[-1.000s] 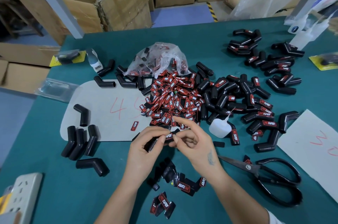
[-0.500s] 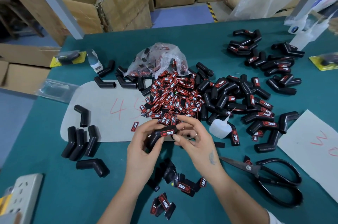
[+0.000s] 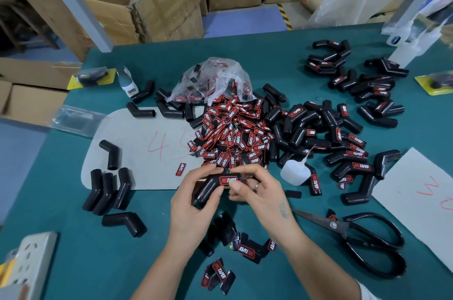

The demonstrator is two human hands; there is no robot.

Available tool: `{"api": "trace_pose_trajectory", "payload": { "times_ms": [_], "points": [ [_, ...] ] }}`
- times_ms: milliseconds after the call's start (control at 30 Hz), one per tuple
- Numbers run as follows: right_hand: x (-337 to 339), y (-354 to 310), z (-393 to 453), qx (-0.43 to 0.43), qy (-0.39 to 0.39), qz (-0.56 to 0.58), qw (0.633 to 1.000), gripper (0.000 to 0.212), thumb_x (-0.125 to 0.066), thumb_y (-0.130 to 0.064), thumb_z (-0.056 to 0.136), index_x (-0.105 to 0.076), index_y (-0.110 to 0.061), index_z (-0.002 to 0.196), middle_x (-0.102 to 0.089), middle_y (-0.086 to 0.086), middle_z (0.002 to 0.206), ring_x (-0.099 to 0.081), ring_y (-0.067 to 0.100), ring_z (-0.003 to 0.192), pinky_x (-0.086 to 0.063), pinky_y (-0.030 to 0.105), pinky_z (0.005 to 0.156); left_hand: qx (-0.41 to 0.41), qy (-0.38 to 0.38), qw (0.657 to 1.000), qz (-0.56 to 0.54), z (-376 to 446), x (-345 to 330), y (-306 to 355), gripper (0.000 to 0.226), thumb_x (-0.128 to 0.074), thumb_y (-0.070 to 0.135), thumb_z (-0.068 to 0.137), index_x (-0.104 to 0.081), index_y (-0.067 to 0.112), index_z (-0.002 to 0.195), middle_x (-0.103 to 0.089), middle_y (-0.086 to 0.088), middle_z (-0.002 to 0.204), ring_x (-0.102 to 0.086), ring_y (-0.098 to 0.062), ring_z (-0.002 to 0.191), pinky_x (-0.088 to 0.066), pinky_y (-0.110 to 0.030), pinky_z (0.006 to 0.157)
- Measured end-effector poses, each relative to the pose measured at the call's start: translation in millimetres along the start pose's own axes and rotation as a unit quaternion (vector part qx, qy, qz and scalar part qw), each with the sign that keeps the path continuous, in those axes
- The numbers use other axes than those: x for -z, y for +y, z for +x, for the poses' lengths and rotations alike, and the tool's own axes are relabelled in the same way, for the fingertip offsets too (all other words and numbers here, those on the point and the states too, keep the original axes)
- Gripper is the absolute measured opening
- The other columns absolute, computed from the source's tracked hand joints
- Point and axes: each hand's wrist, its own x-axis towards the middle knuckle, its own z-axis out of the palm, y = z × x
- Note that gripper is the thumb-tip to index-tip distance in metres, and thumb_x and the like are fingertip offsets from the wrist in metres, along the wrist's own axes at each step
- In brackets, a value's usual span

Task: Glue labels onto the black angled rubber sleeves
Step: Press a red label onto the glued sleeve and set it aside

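At the lower centre of the frame, the left hand (image 3: 193, 204) grips a black angled sleeve (image 3: 210, 187), fingers curled round its lower leg. A red and black label (image 3: 228, 180) sits on the sleeve's upper leg. The right hand (image 3: 255, 189) pinches that end, thumb just beside the label. Just above the hands lies a heap of loose labels (image 3: 232, 133); to its right, a pile of labelled sleeves (image 3: 326, 133). A glue bottle (image 3: 294, 172) stands right of the hands, scissors (image 3: 362, 238) at lower right, on the green table (image 3: 73, 263).
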Motion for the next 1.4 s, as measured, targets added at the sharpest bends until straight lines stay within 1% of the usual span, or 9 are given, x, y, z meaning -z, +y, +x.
{"api": "trace_pose_trajectory", "payload": {
  "times_ms": [200, 367, 500, 800, 967, 1100, 1233, 1300, 1400],
  "points": [
    [0.3, 2.8, 0.1, -0.019, -0.002, -0.007, 1.000, 0.012, -0.075, -0.025, 0.091, -0.075, -0.020, 0.102, -0.069, 0.002, 0.087, -0.070, 0.018, 0.080, -0.063, 0.032, 0.077, -0.015, -0.007, 1.000, -0.011, 0.7, 0.1, 0.5, 0.033, -0.073, 0.029, 0.090, -0.068, 0.048, 0.117, -0.071, 0.007, 0.120, -0.069, -0.027, 0.117, -0.055, -0.039, 0.101],
    [1.0, 2.2, 0.5, -0.018, -0.006, -0.016, 1.000, 0.006, -0.073, -0.024, 0.093, -0.076, -0.027, 0.097, -0.069, 0.000, 0.083, -0.070, 0.017, 0.078, -0.062, 0.030, 0.076, -0.012, -0.027, 1.000, 0.004, 2.0, 1.8, 0.9, 0.027, -0.073, 0.030, 0.091, -0.070, 0.042, 0.115, -0.069, 0.010, 0.118, -0.068, -0.024, 0.115, -0.054, -0.032, 0.099],
    [0.3, 3.6, 0.3, -0.011, -0.004, -0.018, 1.000, 0.011, -0.075, -0.026, 0.091, -0.074, -0.020, 0.100, -0.065, 0.004, 0.084, -0.068, 0.015, 0.077, -0.062, 0.031, 0.075, -0.023, -0.043, 0.999, 0.019, 4.3, 1.9, -0.5, 0.018, -0.069, 0.028, 0.095, -0.073, 0.033, 0.112, -0.067, 0.011, 0.114, -0.067, -0.021, 0.113, -0.048, -0.021, 0.099],
    [-0.1, 9.7, -0.2, 0.001, -0.011, -0.042, 0.999, 0.020, -0.076, -0.018, 0.095, -0.068, -0.009, 0.111, -0.072, 0.000, 0.087, -0.068, 0.013, 0.082, -0.062, 0.036, 0.082, 0.034, -0.055, 0.996, -0.056, 1.2, -0.9, -4.2, 0.012, -0.061, 0.020, 0.096, -0.069, 0.023, 0.105, -0.065, -0.002, 0.112, -0.064, -0.025, 0.113, -0.047, -0.025, 0.100],
    [-0.8, 9.1, -0.9, -0.001, -0.008, -0.045, 0.999, 0.021, -0.076, -0.018, 0.094, -0.068, -0.008, 0.111, -0.072, 0.002, 0.089, -0.069, 0.014, 0.083, -0.063, 0.037, 0.082, 0.033, -0.060, 0.997, -0.035, -1.1, -1.3, -8.7, 0.019, -0.059, 0.002, 0.095, -0.068, 0.015, 0.106, -0.064, -0.003, 0.112, -0.062, -0.029, 0.115, -0.046, -0.027, 0.102],
    [-3.0, 8.5, -1.0, -0.011, -0.010, -0.044, 0.999, 0.020, -0.075, -0.016, 0.095, -0.067, -0.009, 0.111, -0.070, 0.002, 0.086, -0.069, 0.016, 0.082, -0.063, 0.037, 0.081, 0.017, -0.058, 0.998, -0.031, -0.2, -1.2, -7.8, 0.021, -0.059, 0.003, 0.094, -0.067, 0.019, 0.105, -0.065, -0.003, 0.112, -0.063, -0.027, 0.114, -0.048, -0.029, 0.102],
    [-0.9, 5.5, -0.4, -0.031, -0.026, -0.066, 0.997, 0.018, -0.070, -0.018, 0.100, -0.064, -0.014, 0.117, -0.067, 0.007, 0.091, -0.069, 0.019, 0.075, -0.062, 0.035, 0.070, 0.029, -0.044, 0.998, -0.037, 0.7, -1.3, -6.3, 0.023, -0.064, 0.015, 0.097, -0.065, 0.027, 0.116, -0.068, 0.002, 0.116, -0.065, -0.022, 0.116, -0.050, -0.026, 0.101],
    [0.2, 4.2, -0.6, -0.043, -0.036, -0.070, 0.996, 0.021, -0.068, -0.022, 0.102, -0.062, -0.015, 0.120, -0.069, 0.005, 0.089, -0.068, 0.020, 0.072, -0.060, 0.032, 0.065, 0.048, -0.037, 0.997, -0.050, 1.1, 0.0, -7.2, 0.035, -0.068, 0.027, 0.095, -0.062, 0.031, 0.130, -0.067, 0.001, 0.126, -0.065, -0.023, 0.122, -0.051, -0.028, 0.105],
    [-1.6, 0.6, 4.0, -0.061, 0.003, 0.049, 0.997, 0.027, -0.067, -0.021, 0.100, -0.060, -0.010, 0.124, -0.071, 0.009, 0.093, -0.068, 0.017, 0.075, -0.058, 0.027, 0.066, 0.054, -0.030, 0.996, -0.066, 4.0, 1.4, -9.3, 0.056, -0.071, 0.033, 0.094, -0.052, 0.040, 0.146, -0.058, -0.001, 0.144, -0.060, -0.026, 0.132, -0.049, -0.030, 0.110]
  ]
}}
